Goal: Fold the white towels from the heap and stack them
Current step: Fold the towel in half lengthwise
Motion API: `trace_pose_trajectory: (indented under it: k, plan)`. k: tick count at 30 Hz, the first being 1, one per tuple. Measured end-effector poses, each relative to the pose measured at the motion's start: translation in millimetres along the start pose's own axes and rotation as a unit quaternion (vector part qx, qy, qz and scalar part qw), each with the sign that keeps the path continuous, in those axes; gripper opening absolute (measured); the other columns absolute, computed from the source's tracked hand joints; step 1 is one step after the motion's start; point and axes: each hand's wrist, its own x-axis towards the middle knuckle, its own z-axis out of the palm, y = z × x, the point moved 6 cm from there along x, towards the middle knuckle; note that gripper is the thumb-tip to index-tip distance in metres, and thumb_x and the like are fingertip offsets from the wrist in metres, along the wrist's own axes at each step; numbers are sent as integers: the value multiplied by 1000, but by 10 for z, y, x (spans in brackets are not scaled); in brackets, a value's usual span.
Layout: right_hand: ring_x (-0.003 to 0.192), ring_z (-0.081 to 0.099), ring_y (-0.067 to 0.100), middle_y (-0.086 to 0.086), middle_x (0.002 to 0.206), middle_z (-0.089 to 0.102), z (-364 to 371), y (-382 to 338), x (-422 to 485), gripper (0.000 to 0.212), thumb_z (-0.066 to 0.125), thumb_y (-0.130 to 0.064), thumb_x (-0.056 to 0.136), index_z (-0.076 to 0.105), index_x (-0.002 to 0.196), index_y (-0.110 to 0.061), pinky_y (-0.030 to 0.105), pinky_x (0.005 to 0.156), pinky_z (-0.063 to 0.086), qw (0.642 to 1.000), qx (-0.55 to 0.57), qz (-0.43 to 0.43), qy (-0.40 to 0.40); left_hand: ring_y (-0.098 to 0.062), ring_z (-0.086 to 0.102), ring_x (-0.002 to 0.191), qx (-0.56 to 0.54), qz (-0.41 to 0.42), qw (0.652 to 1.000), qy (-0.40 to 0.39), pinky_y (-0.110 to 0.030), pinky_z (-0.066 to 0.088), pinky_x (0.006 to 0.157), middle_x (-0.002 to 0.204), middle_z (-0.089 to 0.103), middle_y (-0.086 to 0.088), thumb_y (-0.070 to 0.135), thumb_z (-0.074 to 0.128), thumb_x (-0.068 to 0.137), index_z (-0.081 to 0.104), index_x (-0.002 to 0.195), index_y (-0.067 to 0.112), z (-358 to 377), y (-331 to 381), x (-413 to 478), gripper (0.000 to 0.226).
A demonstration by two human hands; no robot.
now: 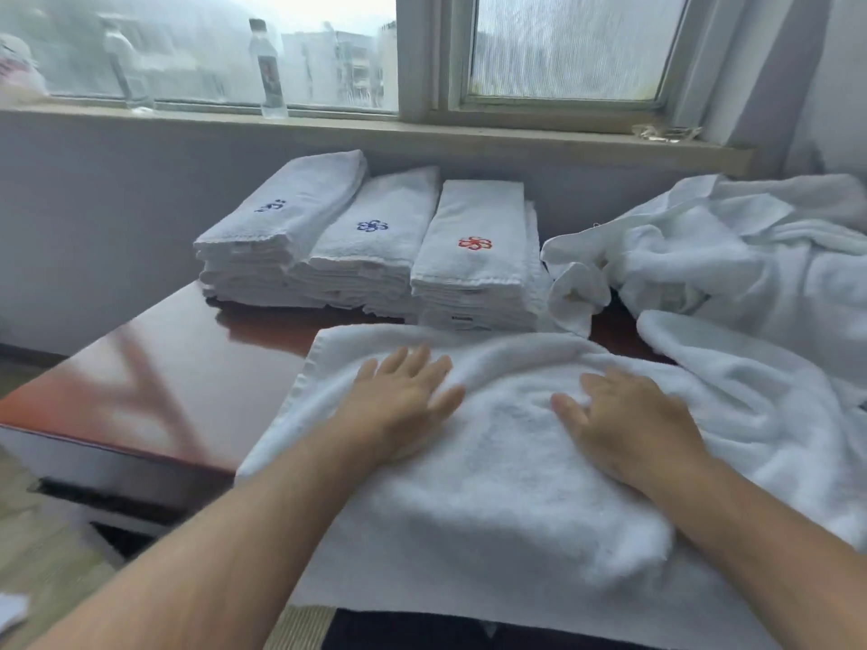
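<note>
Pressing the white towel (492,509) in the lower middle, my left grip (399,405) and right grip (628,419) lie flat with fingers apart.

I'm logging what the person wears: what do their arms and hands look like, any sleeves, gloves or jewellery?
Both forearms are bare as far as the picture shows, with no sleeve in view. The left hand and right hand wear no gloves, and no ring, watch or bracelet shows on either.

A single head-worn view is given, aimed forward and down, close over the glossy reddish-brown wooden desk (155,391), facing the window (563,49).
</note>
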Motion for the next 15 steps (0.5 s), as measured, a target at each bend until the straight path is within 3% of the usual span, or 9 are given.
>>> trace_pose_trajectory:
  k: [2,4,6,9,12,13,15]
  plan:
    - [127,46,27,3,134,58,-50,-21,-17,61,23,-67,96,63,120,-27,42,96,42,1000,4,-16,21,-20,24,150,-45,18,997,61,-43,19,121,162,32,5,51,24,105,42,148,39,-119,-47,84,48]
    - [122,48,27,2,123,61,-90,-87,-31,52,29,-59,97,66,111,-26,39,91,43,998,29,-36,49,-24,43,134,-102,-2,980,168,-39,34,110,142,53,3,30,39,105,60,131,30,-289,-202,139,34]
    - [120,49,27,1,123,61,-133,-172,-41,40,42,-48,99,67,118,-23,40,94,44,990,71,-76,98,-28,41,125,-55,-45,976,207,-40,38,105,140,50,0,14,48,98,54,138,26,-375,-419,208,42]
    - [125,48,23,0,128,61,-157,-381,-41,35,56,-41,97,66,125,-21,40,103,39,973,116,-160,123,-32,36,126,60,-101,987,106,-45,40,100,144,47,-2,32,55,98,32,153,26,-422,-650,306,60]
    - [130,44,18,-5,134,57,-124,-656,-32,38,53,-45,98,62,130,-26,39,104,32,964,132,-208,96,-28,45,119,116,-99,986,65,-45,38,94,128,58,-1,42,57,97,47,137,25,-518,-620,333,45]
    - [131,43,16,-7,137,54,-89,-746,-34,40,51,-47,99,60,132,-28,38,104,31,962,138,-220,79,-27,48,115,148,-85,981,96,-44,38,92,121,60,-1,39,59,96,55,126,24,-588,-542,300,34]
    - [134,39,14,-10,141,49,-3,-881,-48,42,47,-50,99,56,136,-33,35,107,28,961,136,-233,54,-30,53,105,192,-65,949,240,-44,39,87,106,61,-3,23,67,89,62,105,20,-779,-383,157,17]
